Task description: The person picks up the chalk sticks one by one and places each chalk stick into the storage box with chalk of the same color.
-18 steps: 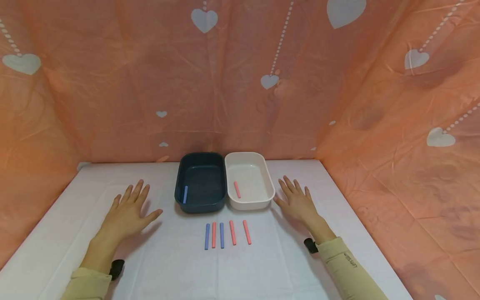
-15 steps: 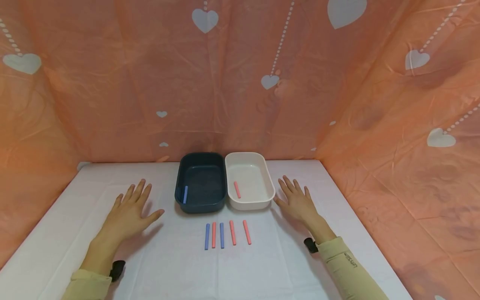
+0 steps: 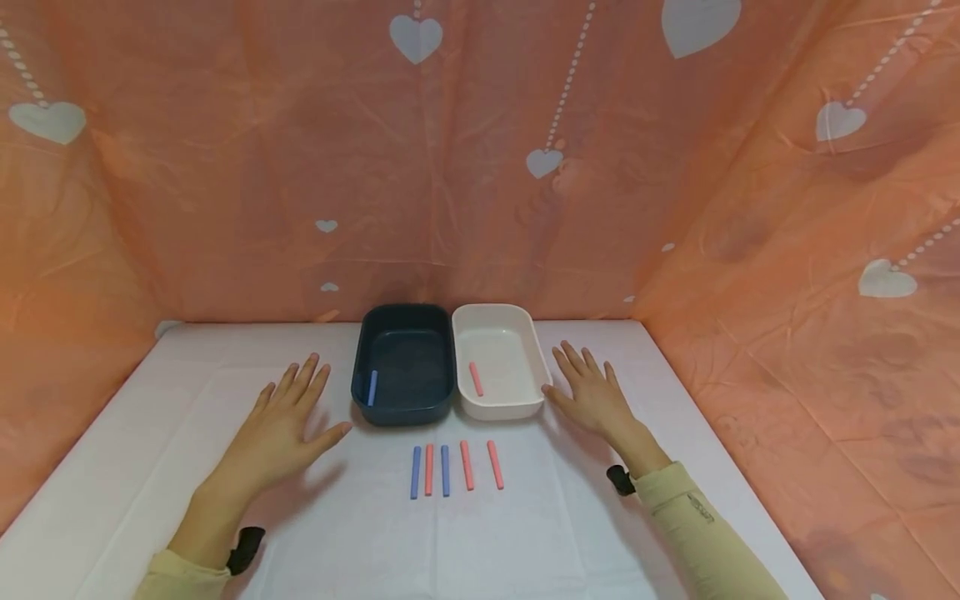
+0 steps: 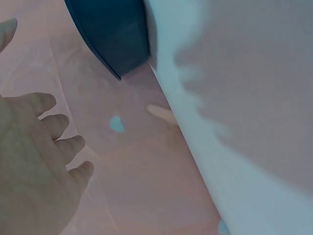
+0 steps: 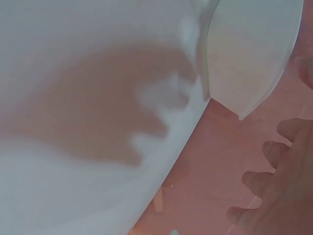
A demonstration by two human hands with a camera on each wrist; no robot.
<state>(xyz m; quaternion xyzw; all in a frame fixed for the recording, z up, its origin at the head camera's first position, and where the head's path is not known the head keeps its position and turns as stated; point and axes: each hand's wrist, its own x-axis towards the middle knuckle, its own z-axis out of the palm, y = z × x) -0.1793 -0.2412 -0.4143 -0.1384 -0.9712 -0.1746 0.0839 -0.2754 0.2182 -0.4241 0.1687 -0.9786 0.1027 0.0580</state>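
My left hand [image 3: 277,433] hovers palm down over the table, fingers spread, left of the dark blue tray [image 3: 403,415]. My right hand [image 3: 592,398], also spread, hangs beside the white tray [image 3: 501,411], its thumb overlapping that tray's near right corner in the head view. Neither hand holds anything. A blue chalk-like stick [image 3: 372,388] lies in the dark tray and a pink stick [image 3: 476,378] in the white one. In front of the trays several more sticks lie in a row, among them a blue stick [image 3: 415,472] at the left end and a pink stick [image 3: 495,464] at the right.
A white cloth [image 3: 360,550] covers the table. Orange curtain [image 3: 480,200] with pale hearts encloses the back and both sides. The two trays stand side by side near the table's back edge. Dark bands [image 3: 245,550] sit on both wrists.
My left hand has moved right, toward the dark tray. My right hand has shifted slightly up and left. The sticks and trays stay in place on the table, while the head view shifts a little.
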